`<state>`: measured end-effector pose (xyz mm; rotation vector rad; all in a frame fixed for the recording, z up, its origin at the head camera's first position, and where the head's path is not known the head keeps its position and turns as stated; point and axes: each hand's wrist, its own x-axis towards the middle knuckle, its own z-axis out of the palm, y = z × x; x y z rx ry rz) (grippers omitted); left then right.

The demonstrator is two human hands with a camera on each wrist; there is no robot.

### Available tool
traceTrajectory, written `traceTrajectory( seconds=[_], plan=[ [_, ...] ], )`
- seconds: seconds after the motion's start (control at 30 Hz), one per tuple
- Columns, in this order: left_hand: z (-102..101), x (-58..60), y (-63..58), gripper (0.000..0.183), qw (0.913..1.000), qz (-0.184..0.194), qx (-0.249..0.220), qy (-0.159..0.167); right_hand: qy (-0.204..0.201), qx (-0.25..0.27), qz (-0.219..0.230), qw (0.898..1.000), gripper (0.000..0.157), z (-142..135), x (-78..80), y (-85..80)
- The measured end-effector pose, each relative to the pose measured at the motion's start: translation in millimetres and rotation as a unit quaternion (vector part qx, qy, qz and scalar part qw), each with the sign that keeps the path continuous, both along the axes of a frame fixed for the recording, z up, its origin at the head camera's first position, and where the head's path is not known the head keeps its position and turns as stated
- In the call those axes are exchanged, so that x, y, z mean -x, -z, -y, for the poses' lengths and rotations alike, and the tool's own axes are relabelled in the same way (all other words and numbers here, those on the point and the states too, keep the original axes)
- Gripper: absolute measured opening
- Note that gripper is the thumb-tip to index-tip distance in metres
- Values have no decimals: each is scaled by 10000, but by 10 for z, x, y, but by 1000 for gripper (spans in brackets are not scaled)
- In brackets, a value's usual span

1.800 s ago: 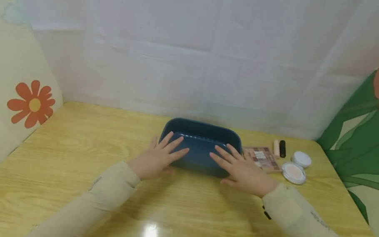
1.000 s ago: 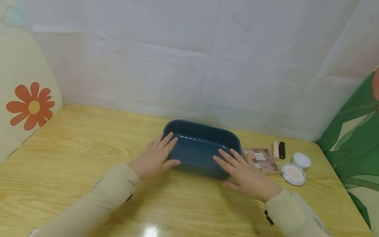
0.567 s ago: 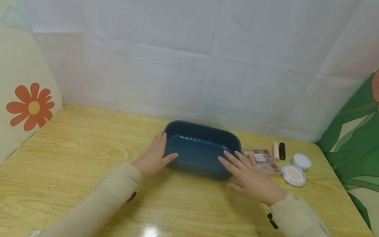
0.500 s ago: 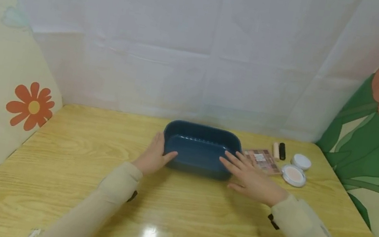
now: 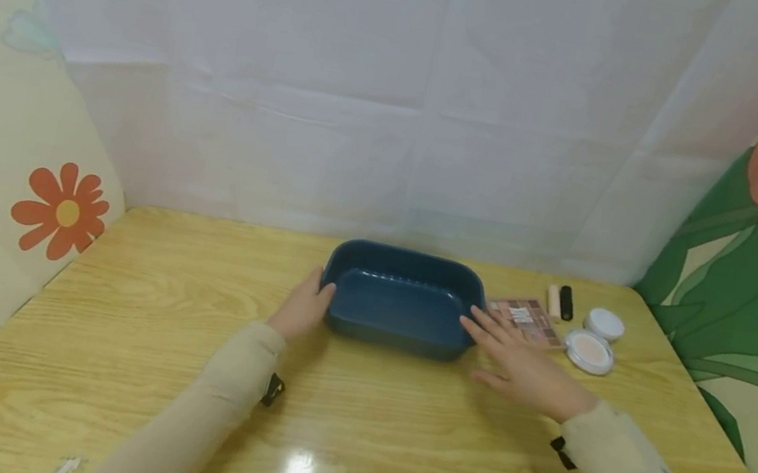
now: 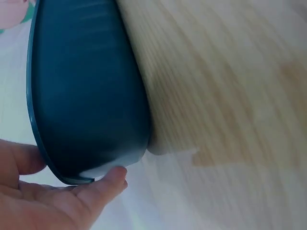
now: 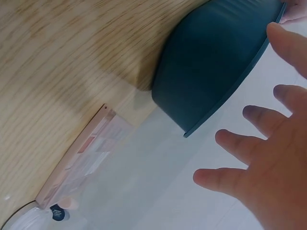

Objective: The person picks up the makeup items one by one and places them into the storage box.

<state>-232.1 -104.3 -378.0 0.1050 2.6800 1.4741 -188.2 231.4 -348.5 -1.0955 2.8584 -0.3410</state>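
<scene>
A dark blue rectangular bin (image 5: 404, 309) stands upright on the wooden table. My left hand (image 5: 303, 308) grips its left end, thumb at the rim and fingers along the outside wall. In the left wrist view, that hand (image 6: 53, 201) has the bin's rim (image 6: 32, 112) between thumb and fingers. My right hand (image 5: 526, 368) is at the bin's right end, fingertips overlapping the rim. Seen from the right wrist, this hand (image 7: 268, 163) has straight, spread fingers near the bin's edge (image 7: 225, 98) and holds nothing.
Just right of the bin lies an eyeshadow palette (image 5: 527, 322). Behind it are a pale pink tube (image 5: 553, 303) and a black tube (image 5: 567, 303). Farther right sit a white round jar (image 5: 605, 324) and a round compact (image 5: 589, 352). A white cloth (image 5: 299, 87) hangs behind the table.
Both hands have moved apart from over the bin. The left hand has slid to the left end and taken hold there; the right has drawn back rightward. The bin stays practically in place.
</scene>
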Motion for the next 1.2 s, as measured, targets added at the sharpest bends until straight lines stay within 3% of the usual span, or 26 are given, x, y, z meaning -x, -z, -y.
traceTrajectory(
  seconds=[0.2, 0.37, 0.57, 0.97, 1.2],
  plan=[
    [5, 78, -9, 43, 9991, -41, -329, -267, 85, 20, -141, 9999, 71, -70, 3, 14],
    [3, 119, 11, 42, 9979, 181, -539, -301, 262, -125, -274, 9992, 71, -109, -11, 1],
    [-3, 126, 48, 39, 9946, 131, -921, -467, 363, -103, -313, 9988, 70, -163, -20, 4],
    [-66, 65, 20, 39, 9830, 299, -1561, -924, 409, 61, -326, 9986, 78, -317, -22, 59],
    [-112, 60, 34, 39, 9699, 360, -2100, -1181, 285, 164, -500, 9982, 87, -376, -20, 77]
  ],
)
